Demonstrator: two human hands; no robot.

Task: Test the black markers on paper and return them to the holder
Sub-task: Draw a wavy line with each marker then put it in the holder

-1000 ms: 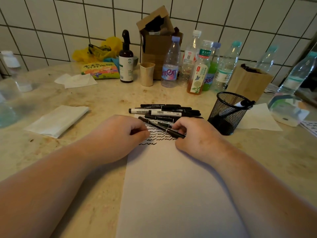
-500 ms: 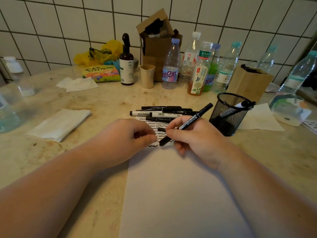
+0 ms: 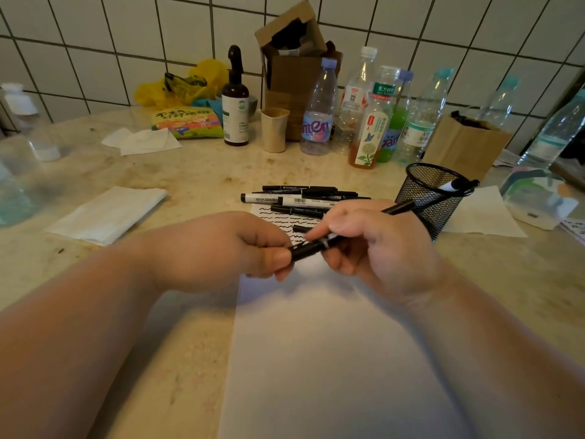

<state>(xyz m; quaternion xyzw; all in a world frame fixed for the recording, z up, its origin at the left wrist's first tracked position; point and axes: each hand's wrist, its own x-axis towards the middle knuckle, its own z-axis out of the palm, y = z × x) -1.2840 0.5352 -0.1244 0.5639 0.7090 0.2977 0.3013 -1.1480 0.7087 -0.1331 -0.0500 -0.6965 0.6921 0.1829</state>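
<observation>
A second ago my right hand (image 3: 384,245) held the slim black marker (image 3: 319,245) alone; now my left hand (image 3: 228,248) pinches its cap end above the white paper sheet (image 3: 332,343), so uncapping looks next. The loose pile of black markers (image 3: 304,198) lies beyond my hands; the black mesh holder (image 3: 425,198) stands right, with nothing in between.

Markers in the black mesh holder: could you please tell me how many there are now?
1 visible: a white-barrelled marker leaning against the far right rim of the mesh holder. Others could be hidden behind the mesh.
</observation>
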